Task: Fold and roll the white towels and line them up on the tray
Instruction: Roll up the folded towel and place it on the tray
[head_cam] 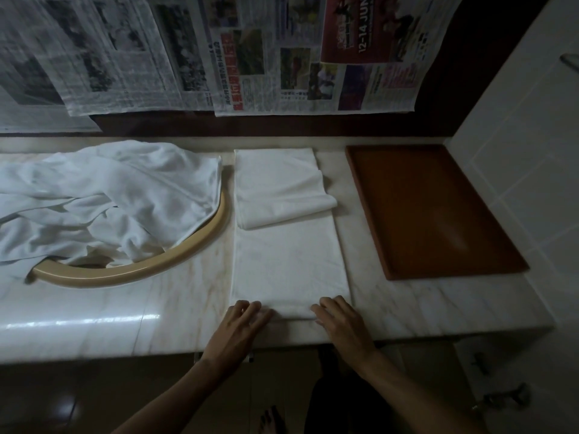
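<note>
Both hands at the near edge of a folded white towel on marble.

The left hand (242,321) and right hand (340,319) curl fingers onto the soft, long towel (289,267); the flat brown rectangular tray (435,211) lies right, rumpled towels (103,195) over a beige curved sink rim (175,261).

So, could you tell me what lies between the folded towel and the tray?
In the head view, only a bare strip of marble counter separates the folded towel from the tray.

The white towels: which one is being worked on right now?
The flat folded towel in the middle, with both hands at its near edge. The other towels lie crumpled over the sink.
</note>
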Available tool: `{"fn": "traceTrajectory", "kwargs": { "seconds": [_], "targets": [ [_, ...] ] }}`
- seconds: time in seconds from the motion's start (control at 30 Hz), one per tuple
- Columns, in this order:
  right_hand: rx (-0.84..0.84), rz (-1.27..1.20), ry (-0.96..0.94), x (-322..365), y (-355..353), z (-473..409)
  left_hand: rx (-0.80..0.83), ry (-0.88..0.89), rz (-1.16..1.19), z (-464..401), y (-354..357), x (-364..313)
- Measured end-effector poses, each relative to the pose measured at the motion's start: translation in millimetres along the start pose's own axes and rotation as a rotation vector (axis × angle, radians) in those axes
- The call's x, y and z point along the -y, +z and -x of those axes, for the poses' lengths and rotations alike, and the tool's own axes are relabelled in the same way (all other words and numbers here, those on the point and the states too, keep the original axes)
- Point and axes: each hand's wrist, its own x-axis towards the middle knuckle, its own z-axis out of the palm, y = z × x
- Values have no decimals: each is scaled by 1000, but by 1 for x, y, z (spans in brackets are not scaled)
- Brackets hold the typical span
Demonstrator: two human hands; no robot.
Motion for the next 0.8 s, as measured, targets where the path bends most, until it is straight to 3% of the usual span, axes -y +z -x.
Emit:
{"fn": "traceTrajectory", "kwargs": {
  "seconds": [0.23,0.47,0.7,0.8],
  "targets": [
    [-40,74,-113,-7,0,-11,-92,-19,-35,-13,3,-14],
    [52,-5,24,2,-6,-18,-87,-28,-77,-17,0,-15],
    [301,-123,157,10,-20,-8,77,28,0,-6,-8,-7],
    [433,-146,308,13,-32,-23,127,-11,-17,-11,-16,-8]
  ]
}}
